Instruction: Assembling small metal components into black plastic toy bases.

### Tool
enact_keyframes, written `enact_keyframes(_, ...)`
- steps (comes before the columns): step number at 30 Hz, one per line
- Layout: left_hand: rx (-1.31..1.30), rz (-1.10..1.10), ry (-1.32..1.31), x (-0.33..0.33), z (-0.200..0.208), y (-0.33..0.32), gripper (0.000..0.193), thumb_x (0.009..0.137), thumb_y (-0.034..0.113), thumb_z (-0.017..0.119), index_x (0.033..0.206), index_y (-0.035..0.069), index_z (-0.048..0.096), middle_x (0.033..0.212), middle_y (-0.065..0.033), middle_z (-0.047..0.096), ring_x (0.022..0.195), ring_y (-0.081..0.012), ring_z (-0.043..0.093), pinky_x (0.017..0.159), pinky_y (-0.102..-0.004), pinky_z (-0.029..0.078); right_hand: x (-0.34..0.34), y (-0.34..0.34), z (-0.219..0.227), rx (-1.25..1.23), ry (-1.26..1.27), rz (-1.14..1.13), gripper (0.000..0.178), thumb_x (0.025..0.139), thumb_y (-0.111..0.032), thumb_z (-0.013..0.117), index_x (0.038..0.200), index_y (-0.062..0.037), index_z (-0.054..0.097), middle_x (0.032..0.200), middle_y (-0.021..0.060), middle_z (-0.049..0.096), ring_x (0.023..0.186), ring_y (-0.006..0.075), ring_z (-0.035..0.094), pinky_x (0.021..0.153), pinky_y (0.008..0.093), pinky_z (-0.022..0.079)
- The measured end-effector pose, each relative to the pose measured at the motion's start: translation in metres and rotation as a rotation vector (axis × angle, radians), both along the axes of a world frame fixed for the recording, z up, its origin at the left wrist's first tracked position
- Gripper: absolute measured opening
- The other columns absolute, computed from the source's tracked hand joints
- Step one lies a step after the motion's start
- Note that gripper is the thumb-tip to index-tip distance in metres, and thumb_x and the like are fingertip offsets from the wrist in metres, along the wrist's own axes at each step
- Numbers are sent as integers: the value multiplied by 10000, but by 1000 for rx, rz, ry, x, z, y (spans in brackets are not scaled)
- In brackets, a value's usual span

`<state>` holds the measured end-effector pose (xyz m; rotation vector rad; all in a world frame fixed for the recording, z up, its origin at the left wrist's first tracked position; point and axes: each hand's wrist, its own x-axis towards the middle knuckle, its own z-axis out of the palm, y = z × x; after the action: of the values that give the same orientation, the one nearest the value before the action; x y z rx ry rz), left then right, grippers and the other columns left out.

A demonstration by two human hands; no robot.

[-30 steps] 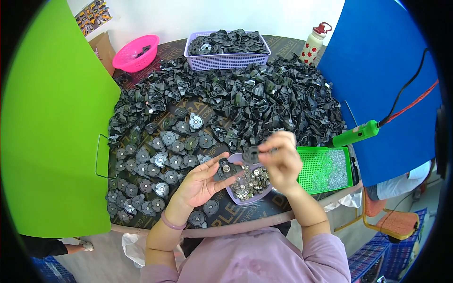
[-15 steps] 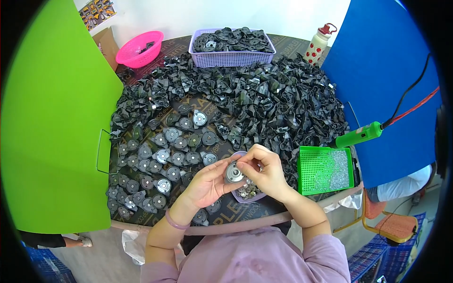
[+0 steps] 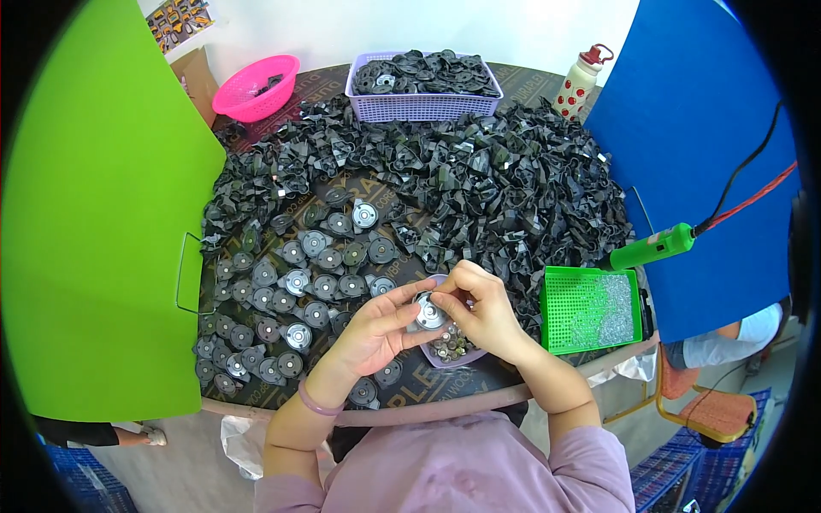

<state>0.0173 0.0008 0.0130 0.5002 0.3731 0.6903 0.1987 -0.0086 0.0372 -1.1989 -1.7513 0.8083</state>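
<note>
My left hand (image 3: 374, 332) holds a round part with a silver metal face (image 3: 431, 315), its thumb and fingers around the part's left side. My right hand (image 3: 481, 309) is closed, thumb and forefinger pinched at the upper right edge of that part; anything small between the fingertips is hidden. Right beneath the hands sits a small light purple bowl (image 3: 451, 362) with small round metal pieces (image 3: 450, 344) in it. To the left, many similar round dark parts (image 3: 326, 285) with metal centres lie spread on the table.
A big heap of black plastic pieces (image 3: 505, 188) covers the table's far half. Behind it stand a purple basket (image 3: 425, 109) of black parts, a pink colander (image 3: 248, 107) and a bottle (image 3: 575, 90). At right, a green electric screwdriver (image 3: 652, 248) hangs over a green tray (image 3: 560, 342) of screws.
The round part has shifted and tilted slightly between my hands, toward the right. My right fingertips have moved a little along its upper edge.
</note>
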Motion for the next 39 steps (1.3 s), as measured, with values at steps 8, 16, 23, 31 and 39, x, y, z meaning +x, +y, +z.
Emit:
enact_keyframes(8,57,-13,72,1,5,-2,497,892,76,522,1341,2,325,1225,-108,484,1112,-195,512,966,-375,444,-3,-1,-4,29,-42,-31,74,767,-2,634,757,5,561,706,77,493,583,161,505,525,270,405)
enact_keyframes(16,143,10,94,2,5,-4,551,856,48,574,1346,12,323,1225,-111,489,1110,-197,513,981,-378,430,-7,-4,-8,43,-41,-116,103,788,-14,623,752,13,531,676,87,501,540,166,499,491,272,392)
enact_keyframes(23,170,5,110,1,5,-6,576,846,50,593,1352,29,318,1217,-98,497,1126,-187,499,986,-377,424,-6,-2,-7,182,-56,-72,99,782,-2,625,753,2,531,667,93,503,540,181,504,480,279,392)
enact_keyframes(31,141,30,75,1,3,-6,573,863,30,554,1370,49,288,1208,-111,501,1104,-193,517,973,-388,433,-10,-4,-10,214,-83,-76,85,782,1,621,790,0,536,684,91,503,560,185,515,499,263,410)
enact_keyframes(39,522,216,329,10,-3,-11,545,885,37,526,1359,8,259,1205,-125,499,1069,-159,520,886,-288,452,3,-2,-4,-28,86,167,171,788,-33,611,958,-28,595,816,49,527,666,116,513,590,227,417)
